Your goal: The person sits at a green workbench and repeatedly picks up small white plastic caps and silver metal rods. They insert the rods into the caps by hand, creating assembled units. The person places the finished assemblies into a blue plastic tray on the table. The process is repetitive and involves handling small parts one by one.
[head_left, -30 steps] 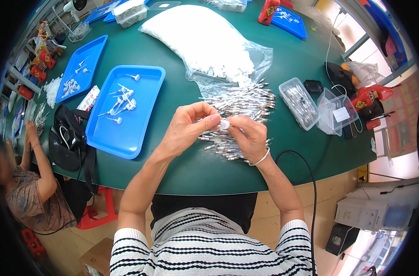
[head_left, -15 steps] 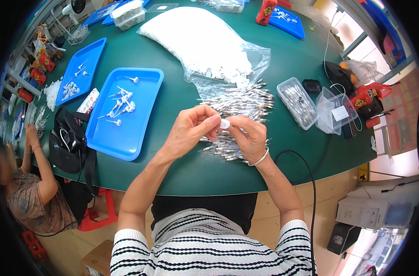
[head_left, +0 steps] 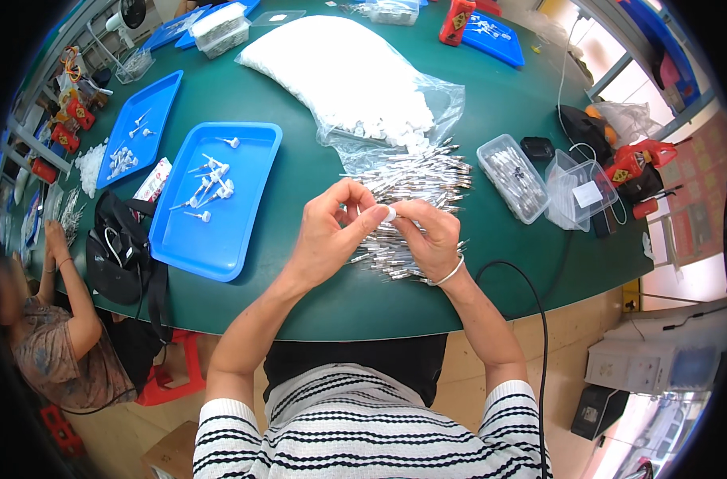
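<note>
Between my two hands is a small white plastic cap (head_left: 389, 214). My left hand (head_left: 325, 235) pinches it from the left with thumb and index finger. From the right, my right hand (head_left: 429, 238) meets the cap with its fingertips closed; whether they also grip a thin pin is hidden. Beneath and behind the hands spreads a pile of thin silvery metal pins (head_left: 419, 180). A large clear bag (head_left: 453, 104) of white caps (head_left: 339, 72) lies beyond, its mouth facing the pile. To the left, a blue tray (head_left: 212, 255) holds several pins with white caps on them (head_left: 216, 182).
Another blue tray (head_left: 162, 100) and a black bag (head_left: 112, 259) lie at left, near a co-worker (head_left: 68, 343). At right stand a clear box of pins (head_left: 513, 180), an open clear container (head_left: 587, 195) and a black cable (head_left: 531, 295). A red bottle (head_left: 457, 22) stands at the back.
The white cap has turned slightly between my fingers, and my left fingers have curled a little around it. Both hands stay over the pin pile. The whole view has shifted slightly.
</note>
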{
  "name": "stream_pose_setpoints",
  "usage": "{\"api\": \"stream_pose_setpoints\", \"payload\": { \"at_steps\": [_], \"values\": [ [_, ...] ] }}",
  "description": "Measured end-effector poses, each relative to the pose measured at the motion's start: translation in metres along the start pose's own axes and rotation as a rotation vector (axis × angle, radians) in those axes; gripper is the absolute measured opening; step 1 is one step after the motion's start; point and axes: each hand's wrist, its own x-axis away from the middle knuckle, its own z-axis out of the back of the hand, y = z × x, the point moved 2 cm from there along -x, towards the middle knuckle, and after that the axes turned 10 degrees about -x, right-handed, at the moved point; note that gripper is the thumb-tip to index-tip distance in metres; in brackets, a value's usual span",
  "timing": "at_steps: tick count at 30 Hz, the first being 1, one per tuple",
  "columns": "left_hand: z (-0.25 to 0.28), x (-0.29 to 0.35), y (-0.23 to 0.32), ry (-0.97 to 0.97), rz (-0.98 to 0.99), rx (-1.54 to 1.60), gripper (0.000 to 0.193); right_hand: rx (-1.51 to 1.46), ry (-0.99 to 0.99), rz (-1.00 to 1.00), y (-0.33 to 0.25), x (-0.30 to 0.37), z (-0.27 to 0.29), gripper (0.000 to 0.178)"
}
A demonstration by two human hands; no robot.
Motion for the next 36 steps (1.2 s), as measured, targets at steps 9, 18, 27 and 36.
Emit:
{"api": "stream_pose_setpoints", "payload": {
  "at_steps": [9,18,27,36],
  "values": [
    [-0.003,0.000,-0.002,-0.132,0.183,0.267,0.016,-0.020,0.009,-0.024,-0.001,0.002,0.000,0.020],
    [-0.004,-0.003,-0.006,-0.261,0.315,0.485,0.014,-0.090,0.069,-0.103,0.002,0.008,0.001,0.018],
    [-0.005,-0.001,0.004,-0.257,0.299,0.569,0.013,0.027,0.030,-0.043,-0.003,0.006,0.004,0.019],
    [0.062,-0.007,-0.002,0.046,0.084,0.286,0.012,0.199,0.010,-0.043,-0.024,-0.026,0.026,0.039]
  ]
}}
